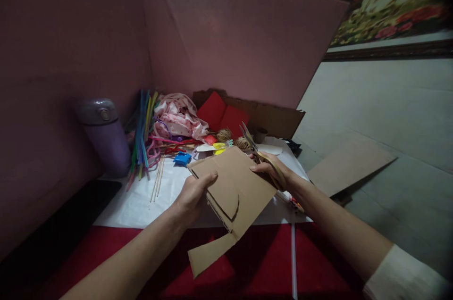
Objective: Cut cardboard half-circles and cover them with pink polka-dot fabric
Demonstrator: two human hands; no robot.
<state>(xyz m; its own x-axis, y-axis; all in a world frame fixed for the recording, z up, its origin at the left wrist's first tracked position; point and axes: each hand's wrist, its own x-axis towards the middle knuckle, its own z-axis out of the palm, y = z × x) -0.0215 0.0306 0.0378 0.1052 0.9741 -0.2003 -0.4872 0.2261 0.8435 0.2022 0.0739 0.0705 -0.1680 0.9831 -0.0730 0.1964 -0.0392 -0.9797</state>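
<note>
Brown flat cardboard pieces [237,187] are held over the white-covered counter [141,203], gripped by the left hand [193,194] and right hand [271,170] — the latter also clasping metal-bladed scissors [255,147]. Cutting seems in hand; another snip would call for turning the blades inward

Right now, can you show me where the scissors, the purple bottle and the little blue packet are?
Scissors [254,145]: head view, where the blades meet.
Purple bottle [109,146]: head view, the middle of its body, below the lid.
Blue packet [182,159]: head view, its middle.
</note>
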